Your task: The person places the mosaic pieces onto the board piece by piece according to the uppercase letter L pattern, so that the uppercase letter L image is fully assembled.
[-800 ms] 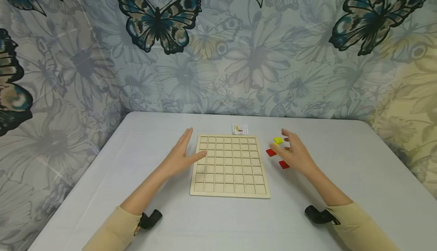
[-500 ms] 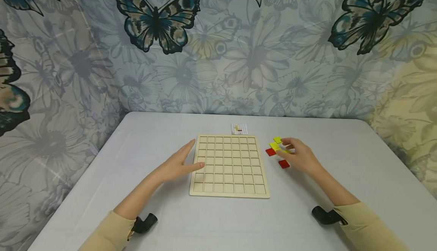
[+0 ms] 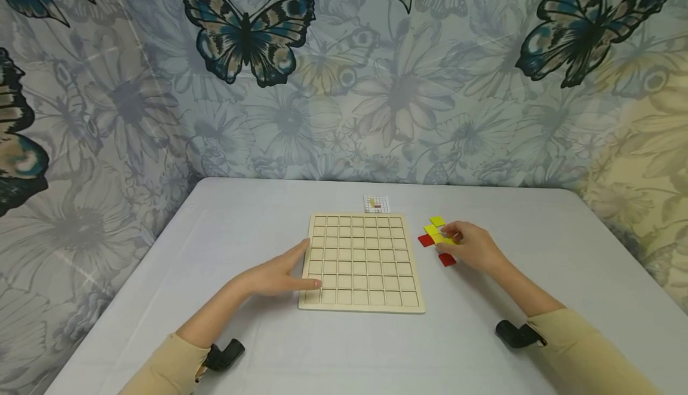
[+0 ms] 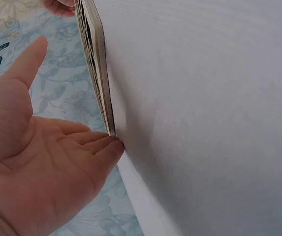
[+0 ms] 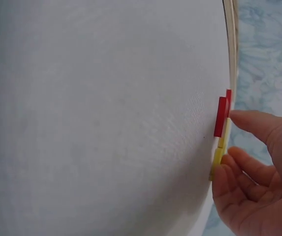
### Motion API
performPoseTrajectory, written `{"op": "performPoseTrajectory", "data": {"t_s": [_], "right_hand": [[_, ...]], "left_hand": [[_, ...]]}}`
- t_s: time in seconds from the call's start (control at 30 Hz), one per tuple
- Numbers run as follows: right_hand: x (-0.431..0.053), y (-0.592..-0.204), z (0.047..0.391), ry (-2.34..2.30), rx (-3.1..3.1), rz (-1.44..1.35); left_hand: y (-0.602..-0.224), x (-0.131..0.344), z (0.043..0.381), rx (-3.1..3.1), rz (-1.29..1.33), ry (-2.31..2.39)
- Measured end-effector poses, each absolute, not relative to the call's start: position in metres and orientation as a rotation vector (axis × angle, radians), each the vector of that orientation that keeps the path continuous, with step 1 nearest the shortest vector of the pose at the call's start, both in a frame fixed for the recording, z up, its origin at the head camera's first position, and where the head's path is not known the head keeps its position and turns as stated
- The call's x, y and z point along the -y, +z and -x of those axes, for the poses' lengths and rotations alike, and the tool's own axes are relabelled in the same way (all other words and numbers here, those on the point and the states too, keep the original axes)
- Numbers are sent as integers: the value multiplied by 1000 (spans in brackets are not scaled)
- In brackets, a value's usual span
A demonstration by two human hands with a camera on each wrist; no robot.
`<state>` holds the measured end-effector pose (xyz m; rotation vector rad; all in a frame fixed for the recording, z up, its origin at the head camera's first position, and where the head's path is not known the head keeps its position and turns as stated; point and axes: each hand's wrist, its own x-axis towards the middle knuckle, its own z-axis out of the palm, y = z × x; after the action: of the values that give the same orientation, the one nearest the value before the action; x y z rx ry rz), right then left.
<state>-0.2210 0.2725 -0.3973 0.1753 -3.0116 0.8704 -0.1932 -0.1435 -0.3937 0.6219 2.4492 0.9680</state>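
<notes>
A pale wooden grid board lies on the white table. My left hand rests at its left side, fingers straight and thumb spread over the lower left squares. In the left wrist view, the fingertips meet the board's edge. To the right of the board, my right hand reaches down over a cluster of flat square tiles. Its curled thumb and fingers close around a yellow tile, partly covered by the hand. Beside it lie a red tile, another red tile and more yellow tiles.
A small printed card with a coloured grid pattern lies behind the board. The white table reaches to a patterned cloth backdrop at its far edge. Black wrist cameras stick out from both cream sleeves.
My left hand has slid toward me along the board's left side. My right hand has lowered over the tiles, drawing thumb and fingers in around a yellow one.
</notes>
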Motion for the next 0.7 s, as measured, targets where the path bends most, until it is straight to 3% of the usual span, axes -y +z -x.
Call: {"op": "performPoseTrajectory", "data": {"t_s": [0.7], "right_hand": [[-278,-402,227,942,2989,-177]], "left_hand": [[-401,147,190,-2429,-761,751]]}}
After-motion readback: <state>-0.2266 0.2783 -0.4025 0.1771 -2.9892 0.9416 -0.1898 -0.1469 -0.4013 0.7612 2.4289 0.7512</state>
